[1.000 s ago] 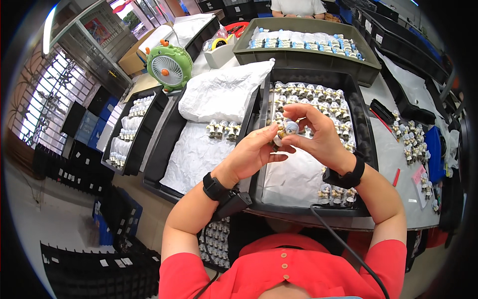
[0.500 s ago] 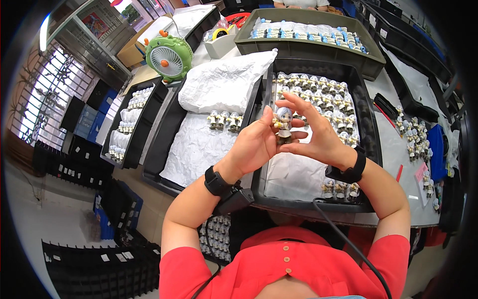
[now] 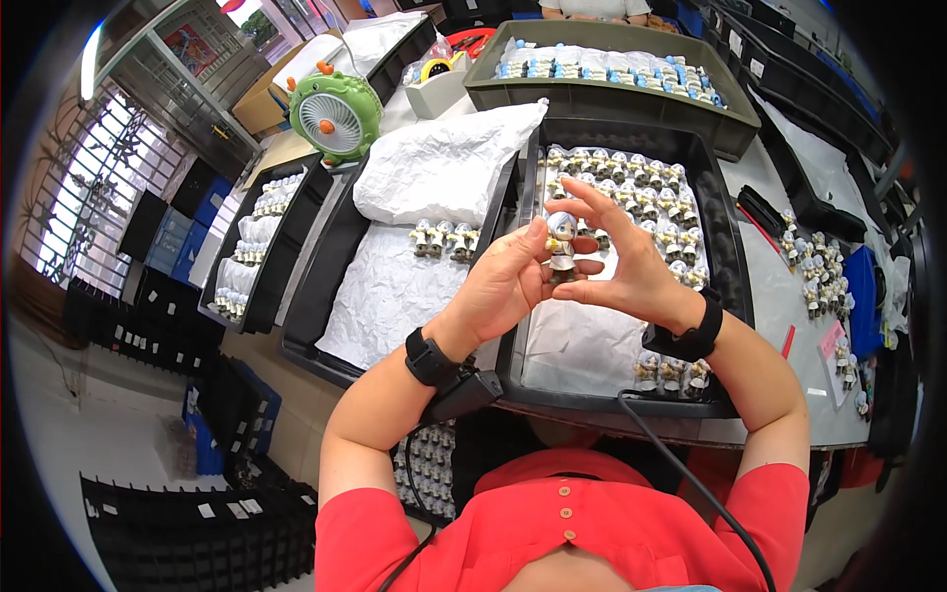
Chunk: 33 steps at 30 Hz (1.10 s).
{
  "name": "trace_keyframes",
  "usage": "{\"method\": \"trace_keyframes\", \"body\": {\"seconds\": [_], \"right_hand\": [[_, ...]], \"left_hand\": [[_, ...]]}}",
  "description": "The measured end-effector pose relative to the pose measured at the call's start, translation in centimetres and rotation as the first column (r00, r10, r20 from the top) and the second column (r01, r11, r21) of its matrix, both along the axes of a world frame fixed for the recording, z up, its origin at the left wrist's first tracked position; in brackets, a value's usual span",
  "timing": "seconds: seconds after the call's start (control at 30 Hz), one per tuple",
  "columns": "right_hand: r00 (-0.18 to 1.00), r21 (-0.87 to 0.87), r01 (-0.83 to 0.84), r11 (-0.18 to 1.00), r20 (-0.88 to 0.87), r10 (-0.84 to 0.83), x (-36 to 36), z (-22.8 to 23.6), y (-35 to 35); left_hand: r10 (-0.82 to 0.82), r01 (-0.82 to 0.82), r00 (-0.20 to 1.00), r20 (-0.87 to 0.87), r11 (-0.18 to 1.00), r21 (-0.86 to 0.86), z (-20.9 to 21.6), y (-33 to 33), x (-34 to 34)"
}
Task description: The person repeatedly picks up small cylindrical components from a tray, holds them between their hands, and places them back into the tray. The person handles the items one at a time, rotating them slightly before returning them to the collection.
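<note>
A small figurine (image 3: 561,243) with pale silver hair and a white and yellow outfit stands upright between my two hands. My left hand (image 3: 503,278) closes on its left side, thumb by the figure's head. Curling round from the other side, the fingers of my right hand (image 3: 639,272) hold it too, with the thumb near its base. Beneath my hands is a black tray (image 3: 728,296) with white paper and rows of similar figurines (image 3: 646,202). A few more figurines (image 3: 671,372) sit in its near right corner.
Left of it, another black tray (image 3: 314,331) holds crumpled paper (image 3: 439,163) and several figurines (image 3: 446,239). A green fan (image 3: 333,116) and an olive bin (image 3: 612,104) of blue-and-white figures stand behind. Loose figurines (image 3: 819,271) lie at the right. A cable (image 3: 681,474) hangs from my right wrist.
The figurine has turned slightly between my fingers, its face now less squarely toward me. Both hands stay in nearly the same place.
</note>
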State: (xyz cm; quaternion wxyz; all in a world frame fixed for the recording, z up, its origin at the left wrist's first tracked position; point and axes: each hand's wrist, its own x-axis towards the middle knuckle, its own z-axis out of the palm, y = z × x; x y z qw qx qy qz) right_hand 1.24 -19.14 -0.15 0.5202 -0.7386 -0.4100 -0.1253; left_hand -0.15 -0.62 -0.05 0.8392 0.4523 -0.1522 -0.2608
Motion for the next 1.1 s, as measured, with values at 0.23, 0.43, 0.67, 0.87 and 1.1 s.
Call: {"method": "trace_keyframes", "body": {"seconds": [0.23,0.43,0.67,0.87,1.1], "right_hand": [[0.997,-0.015,-0.001,1.000,-0.079,0.000,0.0,-0.2,-0.1],[0.990,-0.016,-0.053,0.998,-0.129,0.051,0.2,0.0,0.1],[0.943,-0.030,-0.186,0.982,-0.286,0.170,0.0,0.7,-0.4],[0.929,-0.021,-0.194,0.981,-0.325,0.177,0.0,0.5,-0.3],[0.941,-0.045,-0.167,0.985,-0.306,0.146,0.0,0.2,-0.3]], "left_hand": [[0.015,-0.015,1.000,0.009,1.000,0.003,-0.2,0.0,0.0],[0.043,-0.043,0.999,-0.002,0.999,-0.003,0.1,0.3,-0.2],[0.103,-0.112,0.992,0.078,0.987,0.119,0.3,0.0,-0.7],[0.114,-0.120,0.992,0.063,0.986,0.118,0.2,0.1,-0.7],[0.087,-0.093,0.994,0.062,0.989,0.112,0.3,0.1,-0.6]]}}
